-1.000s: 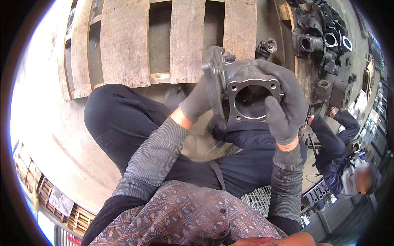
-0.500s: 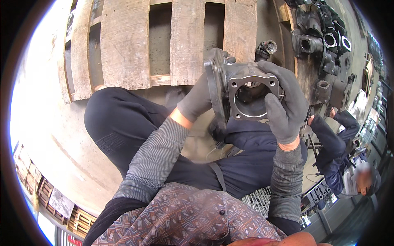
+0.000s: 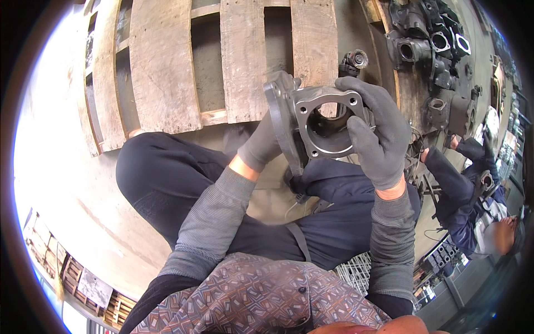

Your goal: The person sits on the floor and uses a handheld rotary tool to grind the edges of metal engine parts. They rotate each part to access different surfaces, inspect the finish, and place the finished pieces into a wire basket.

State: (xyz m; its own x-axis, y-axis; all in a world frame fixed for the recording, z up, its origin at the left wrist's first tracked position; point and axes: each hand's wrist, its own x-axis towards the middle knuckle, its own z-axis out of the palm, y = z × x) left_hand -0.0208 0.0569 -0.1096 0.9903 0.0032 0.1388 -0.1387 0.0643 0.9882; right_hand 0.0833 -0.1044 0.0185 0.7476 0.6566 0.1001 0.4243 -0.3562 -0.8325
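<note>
Between my two gloved hands I hold a dark metal housing [image 3: 325, 146], raised above my lap near the pallet's edge. Its square flange with corner bolt holes and a bright machined rim faces me, showing the round bore. My left hand [image 3: 261, 139] grips behind the larger flange plate on the housing's left side; its fingers are mostly hidden by that plate. My right hand [image 3: 384, 133] wraps around the right side, thumb on the rim by the bore and fingers over the top.
A wooden pallet [image 3: 242, 61] lies ahead. Just beyond the housing stands a tool with a round, brush-like end [image 3: 356, 59]. Several dark castings [image 3: 414, 53] crowd the far right. Another person [image 3: 473, 206] works at the right with a metal part.
The housing has shifted slightly left and turned a little in my hands, so its bore shows more light through. Both hands still hold it. The other person has bent position slightly.
</note>
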